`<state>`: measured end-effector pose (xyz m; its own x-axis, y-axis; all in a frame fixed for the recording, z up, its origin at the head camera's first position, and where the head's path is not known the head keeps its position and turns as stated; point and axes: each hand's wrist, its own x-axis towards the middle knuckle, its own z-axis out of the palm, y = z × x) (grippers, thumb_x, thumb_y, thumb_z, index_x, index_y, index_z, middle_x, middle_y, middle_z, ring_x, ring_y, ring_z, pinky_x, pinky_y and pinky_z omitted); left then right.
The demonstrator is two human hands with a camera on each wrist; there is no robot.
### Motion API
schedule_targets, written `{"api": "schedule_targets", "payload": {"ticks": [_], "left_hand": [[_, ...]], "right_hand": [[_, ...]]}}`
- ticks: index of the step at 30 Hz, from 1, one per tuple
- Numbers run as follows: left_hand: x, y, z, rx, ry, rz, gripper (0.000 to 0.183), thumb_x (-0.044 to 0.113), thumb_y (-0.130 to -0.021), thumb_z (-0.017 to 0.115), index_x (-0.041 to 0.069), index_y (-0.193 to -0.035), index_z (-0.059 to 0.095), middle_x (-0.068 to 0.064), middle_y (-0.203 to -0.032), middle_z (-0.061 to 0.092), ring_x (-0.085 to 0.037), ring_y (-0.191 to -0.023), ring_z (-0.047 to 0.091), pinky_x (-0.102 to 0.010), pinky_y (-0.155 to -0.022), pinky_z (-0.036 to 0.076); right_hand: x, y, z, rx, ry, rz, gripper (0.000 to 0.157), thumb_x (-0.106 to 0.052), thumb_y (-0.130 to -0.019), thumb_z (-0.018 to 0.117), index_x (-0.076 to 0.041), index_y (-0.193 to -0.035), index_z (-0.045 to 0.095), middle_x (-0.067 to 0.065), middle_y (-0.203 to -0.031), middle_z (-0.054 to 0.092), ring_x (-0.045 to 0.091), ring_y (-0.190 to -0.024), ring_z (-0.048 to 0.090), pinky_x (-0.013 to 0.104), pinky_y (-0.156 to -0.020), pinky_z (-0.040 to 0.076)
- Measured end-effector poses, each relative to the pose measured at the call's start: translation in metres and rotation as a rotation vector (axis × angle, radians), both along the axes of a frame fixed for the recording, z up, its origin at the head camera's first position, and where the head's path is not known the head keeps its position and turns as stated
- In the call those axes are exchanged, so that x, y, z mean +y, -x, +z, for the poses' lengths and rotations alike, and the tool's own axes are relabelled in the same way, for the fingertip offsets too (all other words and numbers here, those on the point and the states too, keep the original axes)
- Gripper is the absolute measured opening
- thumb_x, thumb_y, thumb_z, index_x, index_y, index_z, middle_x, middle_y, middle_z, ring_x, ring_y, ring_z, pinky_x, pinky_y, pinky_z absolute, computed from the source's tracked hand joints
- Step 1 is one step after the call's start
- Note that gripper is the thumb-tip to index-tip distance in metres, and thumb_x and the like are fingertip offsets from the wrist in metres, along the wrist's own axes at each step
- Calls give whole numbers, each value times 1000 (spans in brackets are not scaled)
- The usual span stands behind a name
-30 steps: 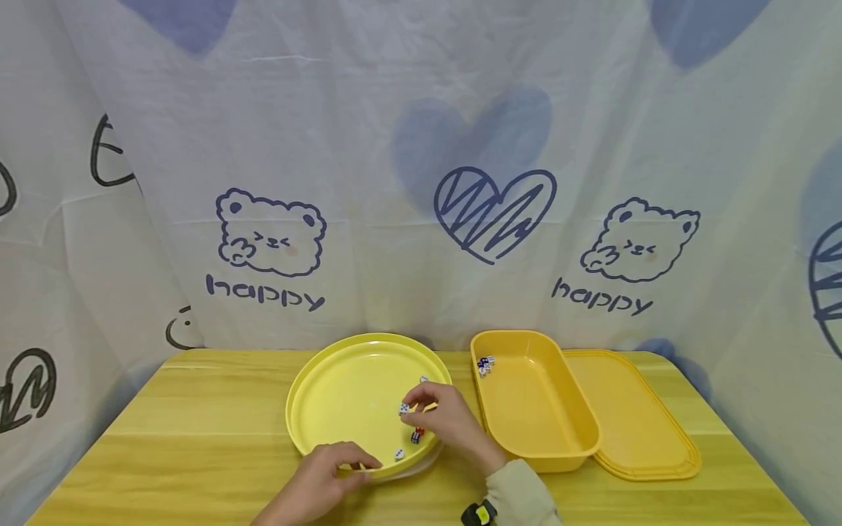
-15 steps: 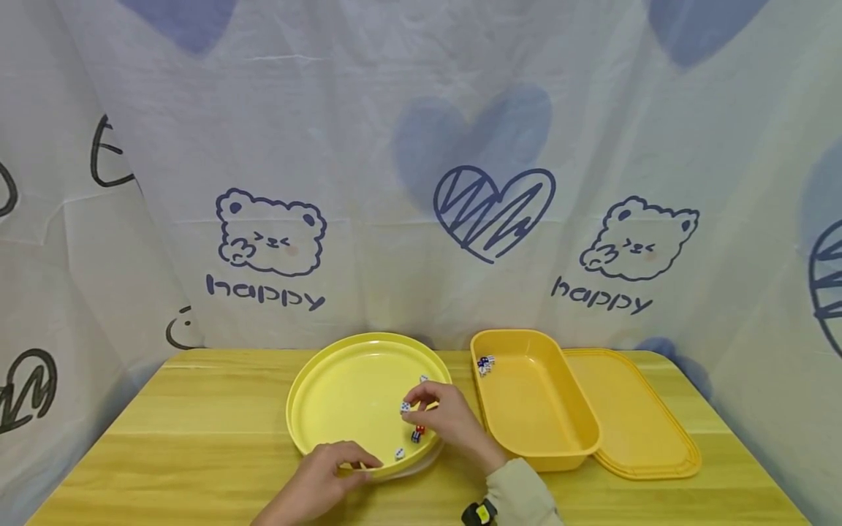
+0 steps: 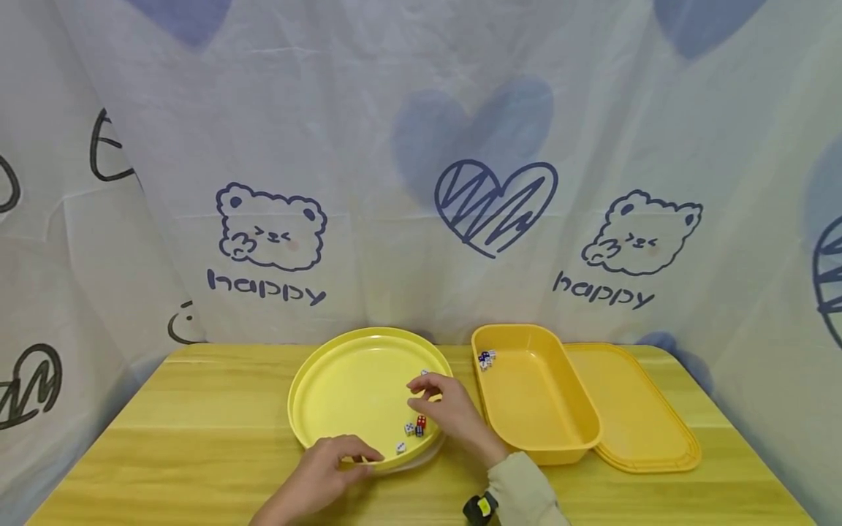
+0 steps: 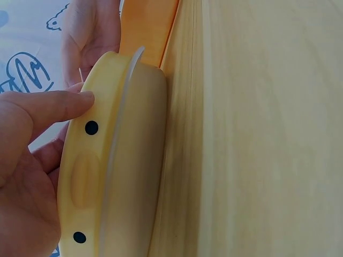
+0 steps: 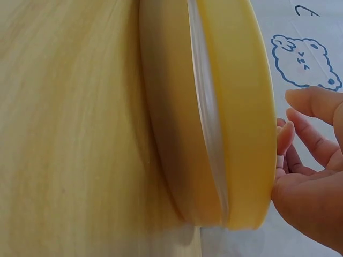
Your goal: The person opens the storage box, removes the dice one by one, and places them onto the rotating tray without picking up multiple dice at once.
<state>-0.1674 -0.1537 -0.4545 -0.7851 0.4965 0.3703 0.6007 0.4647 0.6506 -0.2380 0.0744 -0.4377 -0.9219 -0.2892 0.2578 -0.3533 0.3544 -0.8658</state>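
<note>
A round yellow tray (image 3: pixel 349 394) stands on the table, and my left hand (image 3: pixel 325 466) pinches its near rim, thumb (image 4: pixel 69 107) outside and the other fingers inside. Over the tray's right side hovers my right hand (image 3: pixel 449 409), thumb and forefinger apart with nothing between them. Just below its fingertips, a white die (image 3: pixel 410 429), a red die (image 3: pixel 422 421) and a dark blue die (image 3: pixel 419 432) lie grouped together. Another white die (image 3: pixel 401 447) sits closer to the left fingertips. Behind the right fingers, one more die (image 3: pixel 424 373) is partly hidden.
Right of the tray is a deep orange-yellow box (image 3: pixel 536 398) with several blue and white dice (image 3: pixel 486 359) in its far left corner. A flat lid (image 3: pixel 634 413) lies beyond the box, partly under its edge. A printed cloth (image 3: pixel 368 183) hangs behind the table (image 3: pixel 164 438).
My right hand has let go of the white die, which now lies by the red and blue dice. The hand has drawn slightly up and right. My left hand keeps the rim.
</note>
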Motion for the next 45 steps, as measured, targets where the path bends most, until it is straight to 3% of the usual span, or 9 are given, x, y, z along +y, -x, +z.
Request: {"api": "schedule_targets", "payload": {"ticks": [12,21,28,34,41,45], "left_hand": [[1,0,2,-46,7,5,11,9,-87,71,11,-97,75,9,-91,70,-3,-82,58,-27,-71,50],[-2,0,1,10,-1,6,11,9,-86,72,12,-96,75,8,-91,70,-3,-81,59,-27,-71,50],[0,3,-1,8,-23,-19,10,10,-87,71,10,-96,75,5,-90,70,-4,-81,59,-27,-70,50],[1,3,-4,-2,-19,-9,10,10,-87,72,11,-96,75,4,-90,70,-4,-81,59,-27,-70,50],[1,2,-4,1,-3,6,10,11,-86,72,12,-96,75,5,-91,71,-3,-81,58,-27,-70,50],[1,2,-4,-1,0,5,11,11,-86,73,12,-96,75,6,-91,70,-3,-80,58,-27,-70,50]], "right_hand": [[1,-3,3,-4,42,39,22,-4,-84,73,4,-103,67,15,-102,66,19,-83,57,32,-76,49],[-1,-1,5,-40,24,59,25,-4,-82,74,4,-104,66,16,-100,65,16,-84,56,27,-70,50],[6,-19,21,-48,62,72,21,-10,-89,70,2,-106,67,8,-102,66,17,-86,57,27,-72,50],[17,-30,49,-51,35,91,19,-16,-94,65,-4,-108,68,4,-103,65,19,-92,56,29,-73,49],[41,-4,91,-28,-14,-32,22,-15,-95,62,-5,-114,66,5,-107,65,25,-97,57,33,-82,51],[61,22,101,-47,17,-96,27,-17,-99,56,-2,-119,64,11,-115,63,27,-102,55,41,-89,49]]}}
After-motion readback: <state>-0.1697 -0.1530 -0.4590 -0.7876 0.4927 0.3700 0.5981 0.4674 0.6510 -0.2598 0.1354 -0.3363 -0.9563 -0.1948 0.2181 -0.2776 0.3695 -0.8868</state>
